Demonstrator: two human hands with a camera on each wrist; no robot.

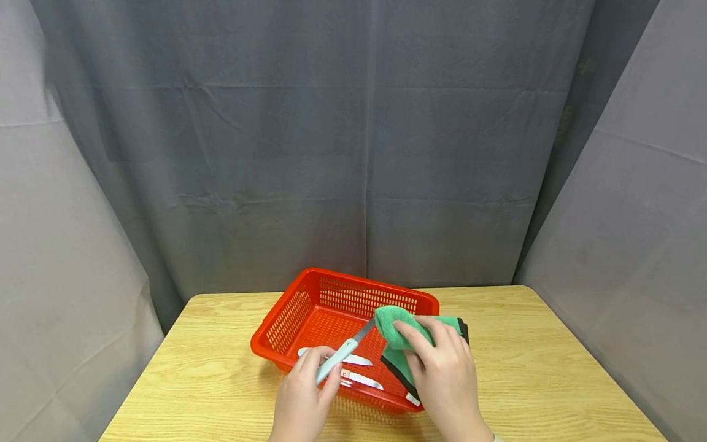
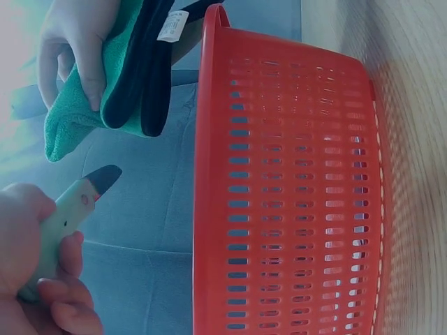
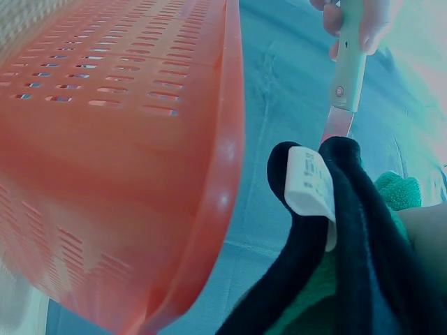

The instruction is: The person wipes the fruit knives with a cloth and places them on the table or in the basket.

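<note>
My left hand [image 1: 302,393] grips a small knife by its pale mint handle [image 1: 338,361], its blade pointing up and to the right. The far end of the blade is hidden by a green cloth [image 1: 393,324] in the head view. My right hand [image 1: 446,368] holds this folded, black-edged cloth over the basket's right side. A white label [image 3: 309,183] hangs from the cloth's edge in the right wrist view. Whether cloth and blade touch, I cannot tell. Below the hands, a red plastic basket [image 1: 274,325] contains a white-handled knife [image 1: 360,360] and another blade [image 1: 366,380].
White fork-like tines [image 1: 345,383] show beside the lower blade, partly covered by the left hand. The basket stands on a light wooden table [image 1: 530,356]. A grey curtain [image 1: 276,153] hangs behind, with pale cloth walls [image 1: 624,245] at both sides.
</note>
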